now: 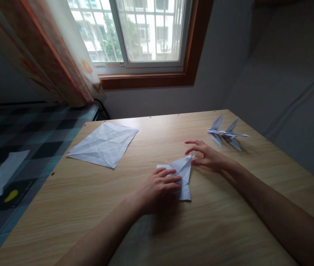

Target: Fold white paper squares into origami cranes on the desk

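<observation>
A partly folded sheet of white paper [185, 173] lies on the wooden table in front of me, creased, with one corner drawn to a narrow point at the upper right. My left hand [164, 186] rests flat on its left part, fingers stretched out and slightly spread, covering some of the folds. Beside the pointed corner is my right hand [202, 155], its fingers apart and curved. The right thumb is at the tip, and I cannot tell whether it touches the paper.
An unfolded, creased paper square [105, 144] lies at the table's far left. A folded paper model with leaf-like wings [225, 135] sits at the far right. Left of the table [90, 207] is a checked bed cover [48, 122] with white paper [12, 162]. A window [151, 33] is behind.
</observation>
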A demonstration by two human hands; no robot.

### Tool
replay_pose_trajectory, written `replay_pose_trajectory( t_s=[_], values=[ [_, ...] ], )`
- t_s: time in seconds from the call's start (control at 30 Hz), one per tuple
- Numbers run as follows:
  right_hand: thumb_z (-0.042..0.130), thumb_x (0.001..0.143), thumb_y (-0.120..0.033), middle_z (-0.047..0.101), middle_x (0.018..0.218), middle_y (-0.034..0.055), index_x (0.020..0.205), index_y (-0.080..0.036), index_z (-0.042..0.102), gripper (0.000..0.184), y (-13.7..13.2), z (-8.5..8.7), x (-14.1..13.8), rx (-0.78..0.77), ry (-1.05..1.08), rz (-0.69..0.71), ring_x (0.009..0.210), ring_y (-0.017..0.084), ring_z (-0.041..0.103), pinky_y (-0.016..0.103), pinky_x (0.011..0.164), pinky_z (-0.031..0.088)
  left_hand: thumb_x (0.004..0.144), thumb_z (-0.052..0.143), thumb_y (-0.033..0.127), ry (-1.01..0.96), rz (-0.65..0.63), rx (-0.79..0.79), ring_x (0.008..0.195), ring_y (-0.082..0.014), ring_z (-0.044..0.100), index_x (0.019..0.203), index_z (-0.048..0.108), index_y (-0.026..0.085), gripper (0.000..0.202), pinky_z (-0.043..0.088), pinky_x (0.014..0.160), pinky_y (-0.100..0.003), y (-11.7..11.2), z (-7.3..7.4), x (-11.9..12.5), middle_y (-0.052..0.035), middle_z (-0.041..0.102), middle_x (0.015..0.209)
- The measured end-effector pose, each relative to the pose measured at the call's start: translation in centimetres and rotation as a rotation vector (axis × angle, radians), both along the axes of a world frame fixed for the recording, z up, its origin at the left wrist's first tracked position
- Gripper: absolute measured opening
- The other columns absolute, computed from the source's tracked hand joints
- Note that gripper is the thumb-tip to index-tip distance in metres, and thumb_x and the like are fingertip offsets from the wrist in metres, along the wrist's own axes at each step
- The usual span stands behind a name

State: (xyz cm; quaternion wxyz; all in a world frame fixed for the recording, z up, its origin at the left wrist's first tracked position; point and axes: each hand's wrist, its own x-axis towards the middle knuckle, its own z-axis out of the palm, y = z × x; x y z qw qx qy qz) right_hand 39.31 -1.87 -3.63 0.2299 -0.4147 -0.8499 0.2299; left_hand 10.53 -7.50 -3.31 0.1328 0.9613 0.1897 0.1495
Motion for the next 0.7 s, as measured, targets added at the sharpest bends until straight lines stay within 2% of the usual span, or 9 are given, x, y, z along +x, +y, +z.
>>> replay_pose_trajectory(
  t_s=[0.1, 0.23, 0.37, 0.53, 0.7],
  values=[
    [0.069, 0.082, -0.033, 0.055, 0.132, 0.0102, 0.088, -0.024, 0.071, 0.011, 0.2, 0.2, 0.6, -0.018, -0.057, 0.016, 0.132, 0.031, 0.040, 0.056, 0.108, 0.027, 0.080, 0.056, 0.015, -0.057, 0.028, 0.004, 0.126, -0.0231, 0.053, 0.100, 0.067, 0.024, 0.025, 0.032, 0.109, -0.041, 0.2, -0.1, -0.1, 0.0010, 0.068, 0.123],
    [0.066, 0.084, -0.028, 0.059, 0.125, 0.0094, 0.083, -0.024, 0.072, 0.007, 0.0, 0.3, 0.8, -0.005, -0.123, 0.001, 0.127, 0.030, 0.045, 0.057, 0.107, 0.027, 0.075, 0.052, 0.009, -0.084, 0.045, 0.011, 0.122, -0.0215, 0.057, 0.094, 0.066, 0.022, 0.027, 0.038, 0.105, -0.039, 0.3, 0.1, -0.3, 0.0007, 0.069, 0.121],
    [0.058, 0.088, -0.023, 0.060, 0.121, 0.0092, 0.084, -0.023, 0.072, 0.014, -0.3, 0.8, 0.6, 0.011, -0.150, -0.022, 0.120, 0.028, 0.049, 0.056, 0.106, 0.028, 0.073, 0.051, 0.007, -0.096, 0.045, -0.005, 0.121, -0.0217, 0.058, 0.091, 0.064, 0.021, 0.027, 0.043, 0.103, -0.038, 0.3, 0.1, -0.2, -0.0002, 0.069, 0.122],
    [0.065, 0.082, -0.026, 0.062, 0.116, 0.0079, 0.083, -0.023, 0.070, 0.006, -0.7, 1.5, 0.0, -0.049, -0.223, -0.046, 0.115, 0.028, 0.051, 0.054, 0.104, 0.029, 0.073, 0.053, 0.010, -0.074, 0.043, -0.036, 0.124, -0.0230, 0.055, 0.091, 0.063, 0.022, 0.024, 0.042, 0.104, -0.039, 0.4, 0.0, -0.2, -0.0012, 0.067, 0.124],
    [0.063, 0.084, -0.032, 0.064, 0.108, 0.0079, 0.077, -0.021, 0.068, 0.014, -0.8, 0.9, -0.9, 0.059, -0.319, -0.140, 0.108, 0.028, 0.053, 0.055, 0.103, 0.027, 0.075, 0.056, 0.016, -0.044, 0.030, -0.067, 0.124, -0.0249, 0.055, 0.102, 0.061, 0.021, 0.028, 0.041, 0.105, -0.041, 0.5, 0.4, -0.2, -0.0038, 0.067, 0.124]
  ],
)
